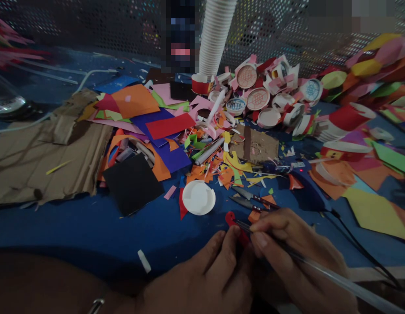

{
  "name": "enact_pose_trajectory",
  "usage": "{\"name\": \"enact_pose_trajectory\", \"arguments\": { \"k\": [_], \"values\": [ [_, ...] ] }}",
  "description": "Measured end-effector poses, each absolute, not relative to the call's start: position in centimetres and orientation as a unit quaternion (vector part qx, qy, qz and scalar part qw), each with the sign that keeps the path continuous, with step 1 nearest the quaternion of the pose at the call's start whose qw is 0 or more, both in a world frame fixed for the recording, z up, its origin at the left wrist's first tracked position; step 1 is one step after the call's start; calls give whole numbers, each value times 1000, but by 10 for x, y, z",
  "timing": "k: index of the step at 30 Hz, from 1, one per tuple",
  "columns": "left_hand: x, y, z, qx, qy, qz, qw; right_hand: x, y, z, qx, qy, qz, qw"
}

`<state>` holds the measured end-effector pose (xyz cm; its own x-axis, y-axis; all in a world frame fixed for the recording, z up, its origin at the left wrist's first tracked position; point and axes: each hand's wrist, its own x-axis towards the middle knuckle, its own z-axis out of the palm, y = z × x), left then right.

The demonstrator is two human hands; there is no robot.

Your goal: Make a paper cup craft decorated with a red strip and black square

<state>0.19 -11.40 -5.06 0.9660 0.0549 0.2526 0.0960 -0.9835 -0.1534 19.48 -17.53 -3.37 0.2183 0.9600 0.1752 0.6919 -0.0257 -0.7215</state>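
My right hand (pixel 297 253) pinches a slim pen-like tool (pixel 326 268) with a clear, long barrel. Its dark tip touches or hovers just over a small red piece (pixel 231 218) with a rounded end. Holding that red piece near the table's front edge is my left hand (pixel 202 274), fingers bent over it; its lower part is hidden by both hands. Just beyond lie two dark-handled knives or scissor-like blades (pixel 251 200), side by side. A shallow white round lid or cup base (pixel 199 198) sits on the blue table, left of the blades.
Paper scraps (pixel 215 168) litter the middle. Several decorated paper cups (pixel 257 98) are heaped at the back, near a white ribbed column (pixel 218 35). Torn cardboard (pixel 42 161) and a black square (pixel 133 184) lie left. A blue corded tool (pixel 308 187) and coloured sheets (pixel 375 211) lie right.
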Motion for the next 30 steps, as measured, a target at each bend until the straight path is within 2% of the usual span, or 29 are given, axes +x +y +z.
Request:
{"name": "enact_pose_trajectory", "arguments": {
  "k": [10, 30],
  "values": [
    [3, -114, -50, -989, -40, -125, 74, 201, -173, -36, -646, -652, 172, 358],
    [2, -116, -49, -989, -43, -122, 70, 200, -172, -35, -655, -644, 190, 345]
  ]
}}
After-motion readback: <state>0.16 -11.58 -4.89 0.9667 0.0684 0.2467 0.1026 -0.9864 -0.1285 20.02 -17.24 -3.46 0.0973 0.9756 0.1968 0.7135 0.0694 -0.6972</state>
